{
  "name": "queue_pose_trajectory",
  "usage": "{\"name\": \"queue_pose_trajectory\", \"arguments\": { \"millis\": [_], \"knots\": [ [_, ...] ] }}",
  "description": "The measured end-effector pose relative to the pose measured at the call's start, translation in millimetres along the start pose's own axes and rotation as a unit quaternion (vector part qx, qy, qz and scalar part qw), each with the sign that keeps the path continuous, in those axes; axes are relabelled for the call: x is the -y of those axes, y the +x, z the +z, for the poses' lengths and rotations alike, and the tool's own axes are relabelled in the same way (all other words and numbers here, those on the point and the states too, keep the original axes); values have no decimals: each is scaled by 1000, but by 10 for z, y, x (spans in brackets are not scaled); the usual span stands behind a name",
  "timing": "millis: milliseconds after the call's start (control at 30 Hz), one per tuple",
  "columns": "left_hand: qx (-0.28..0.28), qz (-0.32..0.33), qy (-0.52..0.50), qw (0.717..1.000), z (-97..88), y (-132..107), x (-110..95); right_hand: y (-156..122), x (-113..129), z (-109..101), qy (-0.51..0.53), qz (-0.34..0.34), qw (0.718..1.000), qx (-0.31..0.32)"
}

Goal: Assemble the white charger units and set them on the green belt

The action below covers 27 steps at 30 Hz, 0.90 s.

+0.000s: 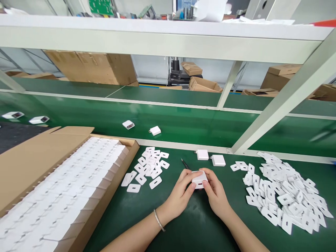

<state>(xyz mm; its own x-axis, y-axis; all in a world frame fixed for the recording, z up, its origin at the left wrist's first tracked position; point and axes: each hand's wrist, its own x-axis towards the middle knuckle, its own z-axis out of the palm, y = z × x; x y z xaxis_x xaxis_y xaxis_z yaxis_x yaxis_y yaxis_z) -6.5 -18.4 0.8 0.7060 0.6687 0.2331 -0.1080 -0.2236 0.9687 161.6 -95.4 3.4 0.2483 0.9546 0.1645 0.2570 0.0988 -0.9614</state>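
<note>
Between both hands is a white charger [198, 179], its face with a small dark port slot turned toward me. My left hand [181, 190] pinches its left side, with fingers over the top. On the right side, my right hand [214, 190] grips it with thumb and fingers. Just behind the left fingers lies a dark pair of tweezers [185, 163], partly hidden. Two more white chargers, one [202, 154] and another [218, 160], sit beyond the hands. Loose white slotted plates form a small pile [149, 164] on the left and a larger pile [291, 196] on the right.
An open cardboard box [112, 189] with white divided rows stands at the left. Behind the green table [162, 224] runs a green conveyor belt [181, 122] carrying several white chargers. A metal post [283, 94] slants down at the right, under an overhead shelf [157, 40].
</note>
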Motion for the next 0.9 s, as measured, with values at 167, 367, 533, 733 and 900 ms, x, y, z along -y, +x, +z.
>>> {"name": "queue_pose_trajectory", "arguments": {
  "millis": [167, 367, 533, 733, 900],
  "knots": [
    [-17, 24, 22, 999, -25, 33, 20, -6, 36, 27, 6, -4, 1000, 8],
    [-35, 37, 38, 998, -12, 55, 9, 3, 80, 51, -11, 18, 1000, 10],
    [-13, 18, 45, 999, 12, 29, -18, 10, 50, 66, 7, 48, 999, -10],
    [-3, 14, 41, 999, 15, 29, -14, -4, 54, 43, -12, 22, 1000, -15],
    [-17, -3, 23, 1000, 11, 44, -6, -19, 22, 42, -35, 44, 998, 22]
  ]
}}
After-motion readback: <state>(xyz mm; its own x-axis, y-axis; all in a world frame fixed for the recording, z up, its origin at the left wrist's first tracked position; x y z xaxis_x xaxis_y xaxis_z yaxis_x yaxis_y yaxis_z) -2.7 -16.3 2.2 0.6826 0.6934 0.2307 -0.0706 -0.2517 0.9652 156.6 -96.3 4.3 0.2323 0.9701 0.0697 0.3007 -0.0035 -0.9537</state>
